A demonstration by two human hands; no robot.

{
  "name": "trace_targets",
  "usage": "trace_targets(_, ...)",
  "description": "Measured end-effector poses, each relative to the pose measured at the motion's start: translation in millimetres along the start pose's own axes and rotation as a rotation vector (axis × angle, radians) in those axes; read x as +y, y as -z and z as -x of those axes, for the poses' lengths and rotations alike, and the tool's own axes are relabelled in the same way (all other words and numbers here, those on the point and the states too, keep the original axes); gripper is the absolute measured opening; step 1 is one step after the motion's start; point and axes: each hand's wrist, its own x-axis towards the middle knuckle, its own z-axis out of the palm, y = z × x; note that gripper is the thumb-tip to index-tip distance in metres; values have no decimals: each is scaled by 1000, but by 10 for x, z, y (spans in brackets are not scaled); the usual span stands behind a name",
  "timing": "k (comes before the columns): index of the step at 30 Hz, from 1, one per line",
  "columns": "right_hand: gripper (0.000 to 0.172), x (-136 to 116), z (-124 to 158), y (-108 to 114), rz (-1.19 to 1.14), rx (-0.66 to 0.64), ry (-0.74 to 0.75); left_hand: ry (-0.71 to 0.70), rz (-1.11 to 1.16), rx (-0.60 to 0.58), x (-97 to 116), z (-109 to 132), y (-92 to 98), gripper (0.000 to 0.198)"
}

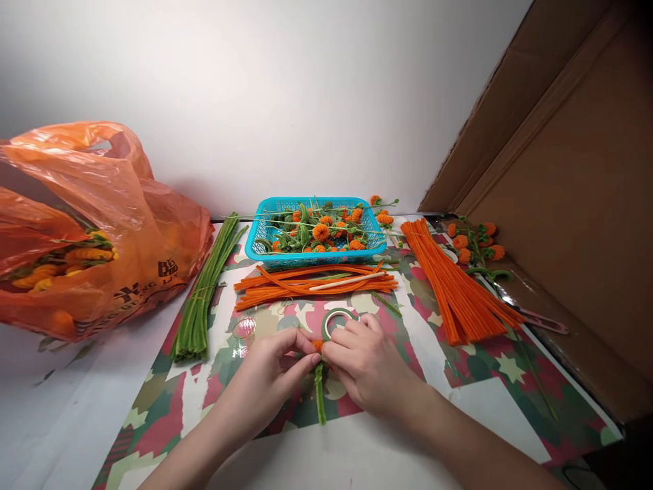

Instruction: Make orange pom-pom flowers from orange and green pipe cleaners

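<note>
My left hand (273,371) and my right hand (364,361) meet low in the middle, fingers pinched together on a small orange piece with a green pipe-cleaner stem (320,398) that hangs down toward me. A roll of green tape (334,320) lies just behind my right fingers. A small clear round thing (244,327) sits on the mat left of the hands.
A turquoise basket (265,253) of orange pumpkin stems stands at the back. Orange pipe cleaners (311,282) lie before it, more orange ones (454,286) to the right, green ones (201,299) to the left. An orange plastic bag (102,224) sits far left; a cardboard wall (561,204) right.
</note>
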Motion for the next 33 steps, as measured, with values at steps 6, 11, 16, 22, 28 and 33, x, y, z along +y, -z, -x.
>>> trace_targets(6, 14, 8, 20, -15, 29, 31, 15, -106, -112, 82, -10, 12, -26, 14)
trace_targets(11, 14, 12, 23, -51, 42, 40, 20, -148, -171, 80, -22, 8, -16, 16)
trace_targets(16, 15, -29, -4, -19, -183, 50, -152, -196, -190, 80, -45, 35, -31, 17)
trace_targets(22, 17, -111, -18, 2, -497, 90, -377, -226, -130, 221, -52, 62, -149, 15)
trace_targets(28, 18, -144, -26, 6, -494, 166, -429, -198, -6, 253, -18, 54, -203, 14)
trace_targets(33, 17, -115, -36, 100, -680, 215, -487, 87, 411, 239, 62, 7, -186, 22)
